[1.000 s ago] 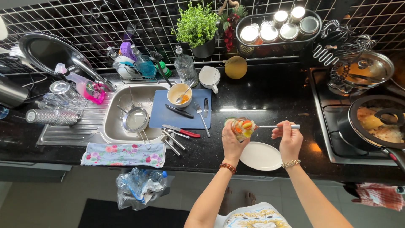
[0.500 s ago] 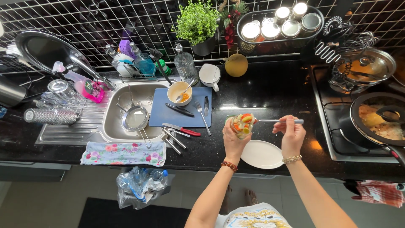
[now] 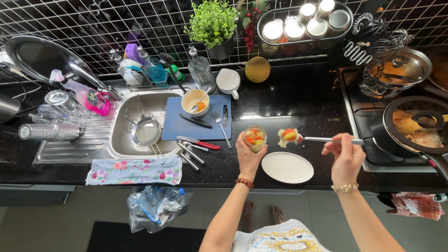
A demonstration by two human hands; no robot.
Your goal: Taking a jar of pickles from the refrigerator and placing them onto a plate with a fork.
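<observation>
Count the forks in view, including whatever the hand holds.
2. One fork lies on the blue cutting board. The right hand holds another utensil carrying food, whose head is covered, so it may not be a fork.

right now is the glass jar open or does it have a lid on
Open. The glass jar in the left hand shows its vegetable pieces through an uncovered mouth, and the right hand holds a loaded utensil beside it.

Black speckled counter (image 3: 298, 100); plain white plate (image 3: 287, 167); blue cutting board (image 3: 179, 127). Glass jar (image 3: 255, 138) with orange, yellow and pale green pieces, likewise the forkful (image 3: 288, 136). Floral cloth (image 3: 134, 171), pink and blue on white. Red-handled knife (image 3: 201, 143). Red checked towel (image 3: 416, 206).
</observation>
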